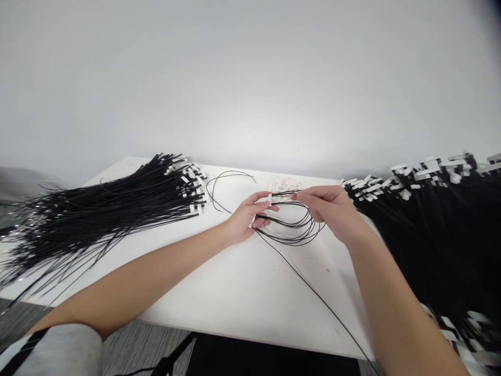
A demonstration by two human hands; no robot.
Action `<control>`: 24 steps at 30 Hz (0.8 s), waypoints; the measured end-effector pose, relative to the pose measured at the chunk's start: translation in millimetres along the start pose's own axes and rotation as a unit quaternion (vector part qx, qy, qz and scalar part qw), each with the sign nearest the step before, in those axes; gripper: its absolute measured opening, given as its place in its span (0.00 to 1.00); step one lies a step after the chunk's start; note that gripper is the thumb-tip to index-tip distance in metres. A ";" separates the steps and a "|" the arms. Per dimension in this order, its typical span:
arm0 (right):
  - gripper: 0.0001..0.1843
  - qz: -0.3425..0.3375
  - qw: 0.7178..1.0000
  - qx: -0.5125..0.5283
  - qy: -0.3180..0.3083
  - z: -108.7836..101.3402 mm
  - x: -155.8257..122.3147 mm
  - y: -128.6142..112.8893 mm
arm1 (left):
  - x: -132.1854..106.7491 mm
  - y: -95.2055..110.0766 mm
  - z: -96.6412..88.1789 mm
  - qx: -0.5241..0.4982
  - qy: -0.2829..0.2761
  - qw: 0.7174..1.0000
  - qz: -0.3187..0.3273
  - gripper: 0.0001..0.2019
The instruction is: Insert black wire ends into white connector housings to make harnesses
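Over the middle of the white table, a thin black cable [291, 243] hangs in several loops between my hands. My left hand [250, 215] is closed around the left side of the loops, with a small white piece [270, 199] at its fingertips. With thumb and fingers pinched together, my right hand [323, 206] grips the upper black strands on the right. One end of the cable runs down to the table's front edge; a thin curved length lies on the table left of my hands. The inside of my left palm is hidden.
A big bundle of black cables [125, 198] with white tags lies on the left. More tagged black cables [438, 230] are heaped on the right. Behind my hands sits a small pile of white pieces [285, 184]. A pale wall [250, 78] stands behind the table [250, 292].
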State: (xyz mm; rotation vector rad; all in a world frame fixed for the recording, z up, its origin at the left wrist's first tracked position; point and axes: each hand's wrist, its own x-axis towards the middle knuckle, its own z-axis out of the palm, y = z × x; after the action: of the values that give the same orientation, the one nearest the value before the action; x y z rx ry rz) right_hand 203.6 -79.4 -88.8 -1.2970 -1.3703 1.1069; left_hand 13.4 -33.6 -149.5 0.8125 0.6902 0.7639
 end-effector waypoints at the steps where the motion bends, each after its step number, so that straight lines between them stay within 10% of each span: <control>1: 0.13 -0.004 0.999 -0.048 -0.018 2.7 -1.1 0.7 | -0.1 0.2 0.3 0.000 0.000 1.000 -0.001 0.17; 24: 0.13 0.014 0.984 -0.178 -0.022 4.6 2.9 9.9 | 0.4 -1.3 -1.1 0.007 -0.002 1.000 0.001 0.17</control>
State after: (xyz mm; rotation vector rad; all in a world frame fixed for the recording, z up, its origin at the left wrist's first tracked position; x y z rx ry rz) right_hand 200.7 -76.2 -99.2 -1.5561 -1.6414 0.9394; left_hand 13.1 -33.4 -151.2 0.8269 0.6916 0.7600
